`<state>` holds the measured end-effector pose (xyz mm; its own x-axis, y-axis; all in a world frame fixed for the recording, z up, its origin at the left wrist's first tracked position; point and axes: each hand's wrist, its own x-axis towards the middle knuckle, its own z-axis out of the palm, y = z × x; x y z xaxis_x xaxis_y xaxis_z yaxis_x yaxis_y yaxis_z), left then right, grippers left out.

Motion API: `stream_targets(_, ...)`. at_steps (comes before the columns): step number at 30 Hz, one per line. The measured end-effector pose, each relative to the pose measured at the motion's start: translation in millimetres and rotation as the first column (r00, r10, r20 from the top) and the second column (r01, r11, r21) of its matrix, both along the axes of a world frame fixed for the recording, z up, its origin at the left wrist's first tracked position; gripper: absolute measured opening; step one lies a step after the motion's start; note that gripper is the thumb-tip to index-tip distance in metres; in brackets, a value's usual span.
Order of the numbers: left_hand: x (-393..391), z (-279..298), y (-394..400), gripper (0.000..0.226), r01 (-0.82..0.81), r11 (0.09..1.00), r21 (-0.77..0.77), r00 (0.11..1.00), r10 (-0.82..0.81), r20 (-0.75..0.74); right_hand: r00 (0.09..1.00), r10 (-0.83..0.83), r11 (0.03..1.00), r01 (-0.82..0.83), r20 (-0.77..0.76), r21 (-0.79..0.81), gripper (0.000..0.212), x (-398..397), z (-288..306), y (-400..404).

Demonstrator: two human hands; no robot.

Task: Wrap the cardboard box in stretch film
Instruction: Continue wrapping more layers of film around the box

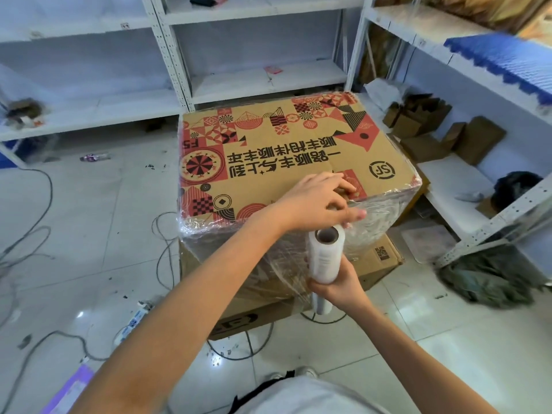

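Box: the cardboard box (pixel 286 150) sits at the centre of the view, its printed top bare, resting on a flatter carton (pixel 376 264) on the tiled floor (pixel 89 234).
Film: clear stretch film (pixel 239 249) covers the near side of the box and wrinkles over its top edge.
Roll: the roll of film (pixel 324 255) stands upright against the near side, at 5 o'clock from the box's middle, its hollow core facing up.
Right hand: the right hand (pixel 337 286) grips the lower part of the roll, fingers curled round it.
Left hand: the left hand (pixel 319 201) rests on the near top edge at the film, just above the roll; the fingers are bent, but I cannot tell if they pinch anything.
Surroundings: white shelves (pixel 254 79) stand at 12 o'clock; small brown cartons (pixel 466 135) lie on a low shelf at 2 o'clock; cables (pixel 167 243) trail over the floor at 9 o'clock.
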<state>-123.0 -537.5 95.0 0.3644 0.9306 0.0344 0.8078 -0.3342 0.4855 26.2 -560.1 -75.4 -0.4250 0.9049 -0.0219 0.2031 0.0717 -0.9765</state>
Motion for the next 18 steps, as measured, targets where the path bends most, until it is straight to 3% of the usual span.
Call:
stream_targets(4,-4.1,-4.9,6.2,0.017,0.014,0.99,0.139,0.994,0.001,-0.107,1.0,0.001,1.0,-0.001,0.002,0.004,0.059,-0.5,-3.0,0.4)
stream_targets(9,-0.1,-10.5,13.3,0.02,-0.061,0.928,0.367,0.98,0.125,-0.156,0.998,-0.046,0.998,0.048,-0.048,0.046,0.059,-6.6,-2.1,-8.0)
stream_targets(14,-8.1,-22.2,8.6,0.025,0.063,0.831,0.552,0.982,0.047,-0.183,0.994,-0.078,0.994,0.083,-0.08,0.065,0.066,-8.0,-9.3,-13.7)
stream_targets(18,-7.0,-21.0,8.5,0.032,0.102,0.762,0.64,0.971,0.062,-0.23,0.998,-0.016,1.0,0.015,-0.06,-0.016,0.055,0.7,-4.4,-7.5)
